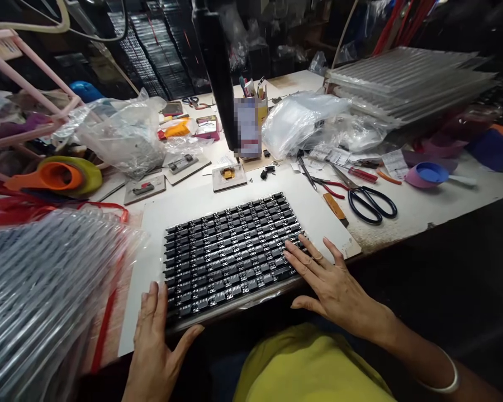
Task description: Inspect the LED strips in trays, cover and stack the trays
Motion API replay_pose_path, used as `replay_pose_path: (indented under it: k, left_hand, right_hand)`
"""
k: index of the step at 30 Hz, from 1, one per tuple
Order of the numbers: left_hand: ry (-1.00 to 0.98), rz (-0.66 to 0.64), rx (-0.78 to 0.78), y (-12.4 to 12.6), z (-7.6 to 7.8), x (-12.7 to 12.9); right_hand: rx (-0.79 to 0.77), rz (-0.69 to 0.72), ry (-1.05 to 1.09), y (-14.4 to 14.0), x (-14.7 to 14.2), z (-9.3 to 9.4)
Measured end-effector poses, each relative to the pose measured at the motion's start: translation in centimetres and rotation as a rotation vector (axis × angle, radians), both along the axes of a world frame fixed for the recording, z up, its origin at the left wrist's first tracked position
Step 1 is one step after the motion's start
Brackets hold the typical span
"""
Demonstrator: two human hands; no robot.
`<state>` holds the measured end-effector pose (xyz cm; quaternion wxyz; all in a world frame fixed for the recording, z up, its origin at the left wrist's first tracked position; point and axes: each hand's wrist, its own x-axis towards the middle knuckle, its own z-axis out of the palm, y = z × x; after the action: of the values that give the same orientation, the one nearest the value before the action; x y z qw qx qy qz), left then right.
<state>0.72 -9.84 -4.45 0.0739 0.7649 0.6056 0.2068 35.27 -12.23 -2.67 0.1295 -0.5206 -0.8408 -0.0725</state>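
Rows of small black circuit boards with chips (230, 251) lie packed side by side in a block on a white board (151, 212), near the table's front edge. My left hand (155, 335) rests against the block's left front corner, fingers stretched forward and thumb out to the side. On the right side, my right hand (331, 279) lies spread, its index and middle fingertips touching the ends of the rows. Both hands are open and neither grips anything.
Clear plastic tubes (46, 290) are piled at left, with more tubes (402, 84) stacked back right. Scissors (366, 204), pliers (327, 184) and a red-handled screwdriver (362, 174) lie to the right. A black post (218, 84) stands behind the block, near plastic bags (305, 123).
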Motion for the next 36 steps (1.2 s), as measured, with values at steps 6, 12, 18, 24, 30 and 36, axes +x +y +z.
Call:
replay_pose_path:
  k: [6, 12, 18, 24, 30, 36]
  left_hand:
    - [0.082, -0.034, 0.099, -0.2, 0.3, 0.8]
    - [0.086, -0.112, 0.179, -0.8, 1.7, 4.6]
    - [0.015, -0.397, 0.298, -0.7, 2.4, 11.5]
    - [0.087, -0.429, 0.321, 0.7, 1.4, 15.5]
    - [0.131, -0.394, 0.280, 1.1, 0.5, 16.1]
    - [0.144, -0.387, 0.297, 1.0, 0.6, 16.4]
  right_hand:
    - [-0.003, 0.101, 0.044, 0.1, -0.7, 0.9]
    - [0.168, -0.554, 0.155, 4.2, 6.9, 0.8]
    - [-0.186, -0.767, 0.179, 8.6, 11.2, -0.6]
    - [-0.256, -0.760, 0.300, 8.8, 12.0, 0.2]
    - [-0.144, -0.521, 1.180, 8.2, 9.5, 2.1]
    - [-0.610, 0.005, 1.567, 9.1, 2.9, 1.7]
